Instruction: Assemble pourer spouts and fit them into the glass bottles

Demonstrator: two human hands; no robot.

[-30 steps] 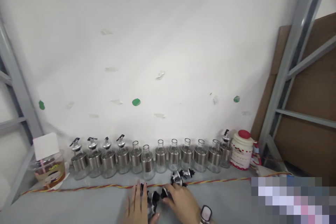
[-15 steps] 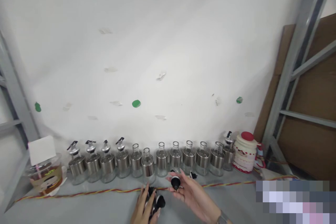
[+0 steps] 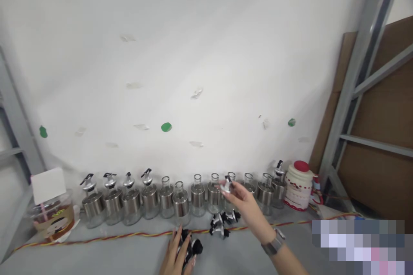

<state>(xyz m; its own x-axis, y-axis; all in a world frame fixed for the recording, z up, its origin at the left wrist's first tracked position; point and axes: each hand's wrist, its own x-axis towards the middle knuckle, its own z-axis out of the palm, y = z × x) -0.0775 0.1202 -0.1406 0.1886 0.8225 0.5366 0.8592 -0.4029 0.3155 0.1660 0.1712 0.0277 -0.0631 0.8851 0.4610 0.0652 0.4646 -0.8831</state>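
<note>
Pinching a silver pourer top (image 3: 227,185) between thumb and fingers, the right hand (image 3: 241,197) is holding it upright in front of the open bottles (image 3: 198,193). With fingers slightly spread, the left hand (image 3: 174,255) is partly covering other pourer tops (image 3: 196,247) on the surface (image 3: 122,258); whether it is gripping any, I cannot tell.

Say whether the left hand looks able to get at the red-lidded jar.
Probably not directly: the right hand and forearm cross between the left hand and the jar.
</note>
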